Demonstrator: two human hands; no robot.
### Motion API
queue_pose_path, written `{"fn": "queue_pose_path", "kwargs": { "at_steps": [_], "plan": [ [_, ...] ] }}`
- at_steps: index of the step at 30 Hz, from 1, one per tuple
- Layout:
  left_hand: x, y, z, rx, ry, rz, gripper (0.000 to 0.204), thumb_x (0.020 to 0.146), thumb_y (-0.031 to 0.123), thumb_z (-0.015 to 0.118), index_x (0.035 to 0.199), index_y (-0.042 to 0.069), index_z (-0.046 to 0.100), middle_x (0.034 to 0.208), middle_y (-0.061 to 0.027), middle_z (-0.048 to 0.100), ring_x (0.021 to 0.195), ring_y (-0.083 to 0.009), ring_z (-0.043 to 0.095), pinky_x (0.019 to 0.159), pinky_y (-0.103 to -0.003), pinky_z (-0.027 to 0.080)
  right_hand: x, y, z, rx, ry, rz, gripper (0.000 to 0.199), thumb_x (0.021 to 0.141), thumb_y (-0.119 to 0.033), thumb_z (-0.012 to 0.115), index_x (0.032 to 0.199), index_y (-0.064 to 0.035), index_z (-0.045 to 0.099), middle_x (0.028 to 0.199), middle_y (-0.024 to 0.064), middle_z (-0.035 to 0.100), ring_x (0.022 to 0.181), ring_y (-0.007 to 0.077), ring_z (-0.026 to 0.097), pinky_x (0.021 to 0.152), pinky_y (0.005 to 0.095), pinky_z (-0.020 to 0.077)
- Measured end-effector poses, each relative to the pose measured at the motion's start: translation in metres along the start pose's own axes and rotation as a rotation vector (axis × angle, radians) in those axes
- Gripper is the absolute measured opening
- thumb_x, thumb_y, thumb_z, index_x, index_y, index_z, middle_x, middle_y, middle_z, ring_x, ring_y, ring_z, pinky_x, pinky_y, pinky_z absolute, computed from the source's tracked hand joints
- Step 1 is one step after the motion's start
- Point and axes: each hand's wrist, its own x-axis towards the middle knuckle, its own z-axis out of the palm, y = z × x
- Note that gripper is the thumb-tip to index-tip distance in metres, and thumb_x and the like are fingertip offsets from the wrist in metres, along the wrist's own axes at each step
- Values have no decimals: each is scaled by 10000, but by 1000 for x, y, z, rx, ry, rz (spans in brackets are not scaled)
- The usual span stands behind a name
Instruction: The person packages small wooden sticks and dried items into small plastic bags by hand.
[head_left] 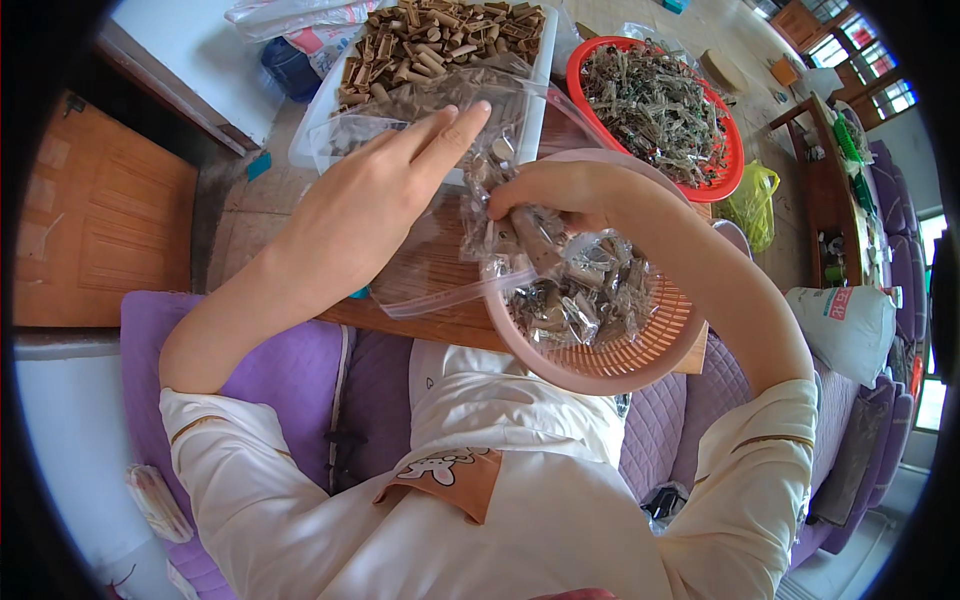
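Observation:
My left hand point(400, 175) is stretched out over a large clear zip bag point(430, 245), fingers extended and the thumb hidden. Beside its fingertips, my right hand point(555, 195) curls around several small clear-wrapped packets point(485, 190) with brownish pieces inside. Those packets are at the bag's mouth; how many are in the grip cannot be made out. Below my right forearm sits a pink slotted plastic basket point(665, 345), partly filled with more wrapped packets point(590, 300). One zip edge of the bag lies across the basket's left rim.
A white tray point(545, 75) of brown tube-like pieces point(430, 50) stands at the far side of the wooden table point(450, 320). Right of it is a red basket point(735, 165) heaped with small clear and dark items point(655, 115). A yellow-green bag point(755, 205) and white sack point(845, 325) lie farther right.

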Motion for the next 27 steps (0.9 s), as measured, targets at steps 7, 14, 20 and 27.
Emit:
{"fn": "queue_pose_path", "kwargs": {
  "at_steps": [7,14,20,27],
  "plan": [
    [-2,6,-6,-84,-132,26,544,683,-94,460,1215,9,405,1131,-164,506,920,-297,542,779,-331,466,62,-8,-9,390,-119,-231,196,773,-212,560,821,-22,561,804,90,573,669,170,570,532,307,494],
    [-6,14,-9,-93,-143,96,542,663,-74,486,1198,-11,422,1161,-170,481,885,-278,530,774,-314,461,102,-24,-26,-287,-16,-1153,404,720,-45,624,1103,-47,495,1040,117,564,857,187,590,773,306,488],
    [3,-6,-5,100,-65,13,520,687,-62,472,1199,11,429,1173,-182,471,920,-297,520,799,-337,450,104,-30,-42,-1175,567,-804,552,671,-266,665,1180,-163,476,1143,56,515,1056,213,489,815,340,454],
    [6,-29,5,77,6,-55,519,681,-82,451,1186,35,444,1164,-182,479,970,-320,497,828,-362,430,27,-9,-45,-479,509,-735,366,718,-216,638,1011,-9,570,887,107,600,812,160,581,657,252,491]
  ]
}}
